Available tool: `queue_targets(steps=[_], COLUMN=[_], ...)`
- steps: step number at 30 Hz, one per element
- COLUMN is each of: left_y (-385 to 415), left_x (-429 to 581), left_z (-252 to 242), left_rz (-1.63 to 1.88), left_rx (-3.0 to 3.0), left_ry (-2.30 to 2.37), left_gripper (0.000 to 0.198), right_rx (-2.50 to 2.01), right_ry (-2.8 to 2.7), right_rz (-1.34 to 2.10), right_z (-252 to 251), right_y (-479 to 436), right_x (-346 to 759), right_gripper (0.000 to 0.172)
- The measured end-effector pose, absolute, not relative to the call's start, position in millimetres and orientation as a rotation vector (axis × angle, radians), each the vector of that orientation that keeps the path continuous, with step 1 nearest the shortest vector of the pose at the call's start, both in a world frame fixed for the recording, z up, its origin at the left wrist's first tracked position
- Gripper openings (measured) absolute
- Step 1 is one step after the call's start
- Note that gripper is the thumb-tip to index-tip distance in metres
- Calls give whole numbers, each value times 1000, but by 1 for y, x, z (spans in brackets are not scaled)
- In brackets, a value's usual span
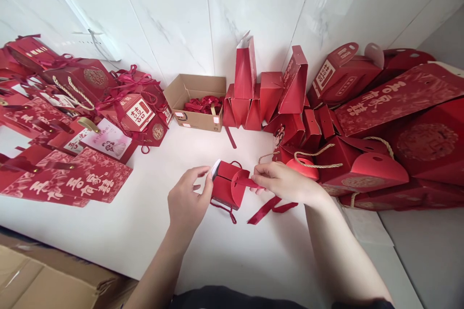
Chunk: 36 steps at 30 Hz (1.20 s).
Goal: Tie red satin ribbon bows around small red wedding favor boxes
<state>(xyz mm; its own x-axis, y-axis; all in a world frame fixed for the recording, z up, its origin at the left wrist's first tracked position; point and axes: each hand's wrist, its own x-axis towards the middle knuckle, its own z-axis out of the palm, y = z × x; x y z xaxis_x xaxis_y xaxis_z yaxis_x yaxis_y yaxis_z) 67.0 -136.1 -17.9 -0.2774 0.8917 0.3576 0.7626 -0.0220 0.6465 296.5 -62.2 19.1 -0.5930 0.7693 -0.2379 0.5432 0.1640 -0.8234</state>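
A small red gift box (pixel 224 192) stands on the table between my hands, its rounded flap folded over toward the right. My left hand (pixel 191 197) pinches the raised flap with a white inner side at the box's left edge. From the right, the fingers of my right hand (pixel 277 177) are closed on a flat red strap (pixel 250 182), which reaches a hole in the rounded flap. Dark red twisted cord (pixel 227 210) hangs at the box's near side. A loose red ribbon (pixel 266 211) lies below my right hand; whether it joins the strap is hidden.
A cardboard box (pixel 199 121) of red ribbons stands against the wall. Folded red cartons (pixel 246 106) are stacked beside it, with larger gift boxes (pixel 373 169) at right. Red gift bags (pixel 94 178) crowd the left. A single strap (pixel 231 137) lies behind the small box.
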Motion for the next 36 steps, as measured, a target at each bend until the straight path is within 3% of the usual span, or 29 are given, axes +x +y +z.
queue_targets(steps=[7,36], left_y=[-134,-132], left_x=[78,85], left_z=[-22,-24], left_rz=[1019,844], left_rx=[2293,2313], left_ry=[1848,1664], left_gripper=[17,25], right_rx=[-1308,-1264], right_ry=[-2284,-2327], right_rz=[1302,1300], right_z=[22,14], right_y=[-61,-61], right_x=[304,298], right_gripper=[34,35])
